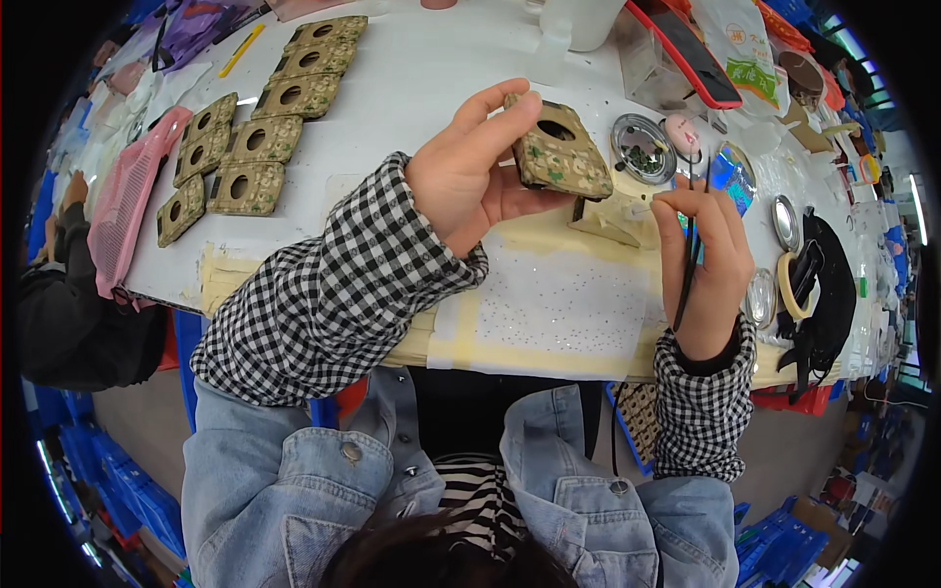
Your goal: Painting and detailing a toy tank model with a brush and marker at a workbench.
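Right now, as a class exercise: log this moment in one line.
left grip: holds camo case | right grip: holds tweezers | dish: dark bits inside

Passage lies over the white sheet point(537, 294), while the camouflage case point(561, 161) and round dish point(651, 175) obstruct beyond.

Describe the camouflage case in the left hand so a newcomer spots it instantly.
On the white table, find the speckled white sheet, then the left hand beyond it. That hand grips a tilted camouflage case with a round opening. Its look-alikes lie on the table's left side; this one alone is held.
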`<move>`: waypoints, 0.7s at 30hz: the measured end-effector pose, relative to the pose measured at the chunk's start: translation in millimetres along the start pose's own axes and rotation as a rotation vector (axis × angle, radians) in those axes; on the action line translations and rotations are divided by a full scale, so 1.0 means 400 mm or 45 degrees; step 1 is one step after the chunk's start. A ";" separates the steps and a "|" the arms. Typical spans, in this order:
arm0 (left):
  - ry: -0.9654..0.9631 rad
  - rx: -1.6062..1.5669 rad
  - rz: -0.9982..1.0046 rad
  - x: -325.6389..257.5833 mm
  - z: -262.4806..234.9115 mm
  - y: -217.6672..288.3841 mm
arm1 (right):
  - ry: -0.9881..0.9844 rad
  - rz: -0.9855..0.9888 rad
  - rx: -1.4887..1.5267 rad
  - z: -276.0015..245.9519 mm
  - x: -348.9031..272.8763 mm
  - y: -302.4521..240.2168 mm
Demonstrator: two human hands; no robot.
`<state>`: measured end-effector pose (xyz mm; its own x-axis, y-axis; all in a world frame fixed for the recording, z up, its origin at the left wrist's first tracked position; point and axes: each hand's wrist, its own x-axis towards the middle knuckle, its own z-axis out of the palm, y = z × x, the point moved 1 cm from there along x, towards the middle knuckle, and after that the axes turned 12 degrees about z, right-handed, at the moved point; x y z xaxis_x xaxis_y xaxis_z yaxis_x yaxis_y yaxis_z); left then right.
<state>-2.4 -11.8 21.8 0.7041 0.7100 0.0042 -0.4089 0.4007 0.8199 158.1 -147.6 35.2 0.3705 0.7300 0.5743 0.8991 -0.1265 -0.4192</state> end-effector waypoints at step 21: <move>-0.111 -0.135 0.080 0.030 -0.043 -0.045 | -0.820 0.840 1.013 -0.042 -0.147 0.024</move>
<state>3.5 -0.5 -2.6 0.7213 0.6843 0.1069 -0.5095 0.4197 0.7512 149.1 -203.1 9.2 0.3153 0.9093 -0.2714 0.1039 -0.3174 -0.9426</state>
